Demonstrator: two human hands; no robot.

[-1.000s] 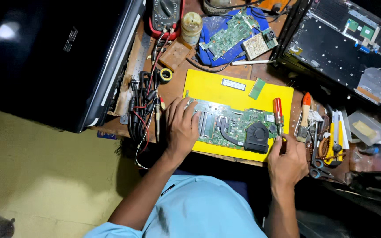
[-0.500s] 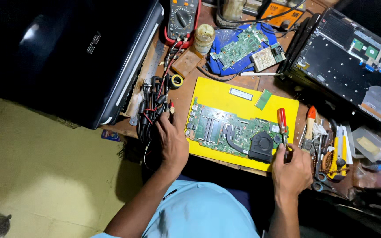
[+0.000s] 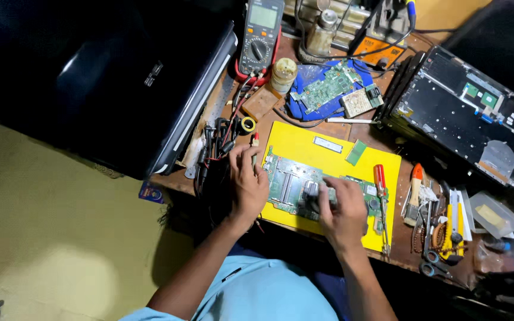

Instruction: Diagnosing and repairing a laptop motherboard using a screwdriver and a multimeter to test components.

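A green motherboard [image 3: 290, 185] lies on a yellow mat [image 3: 328, 159] at the front of the workbench. My left hand [image 3: 248, 185] sits at the board's left edge, fingers curled beside a bundle of red and black wires [image 3: 218, 151]; whether it grips anything is unclear. A small red-tipped probe [image 3: 256, 140] lies just above its fingertips. My right hand [image 3: 345, 209] rests on the board's right half, covering the fan, with bent fingers touching the metal cooler. A red-handled screwdriver [image 3: 380, 181] lies on the mat just right of that hand.
A multimeter [image 3: 260, 35] stands at the back, beside a second board on a blue mat [image 3: 328, 89]. A black laptop [image 3: 120, 83] fills the left, an opened laptop chassis [image 3: 465, 113] the right. Cutters, scissors [image 3: 435, 264] and a plastic box [image 3: 495, 214] crowd the right edge.
My right hand has left the screwdriver and moved left onto the motherboard. My left hand shifted from the wire bundle to the board's left edge. The camera view moved down and closer.
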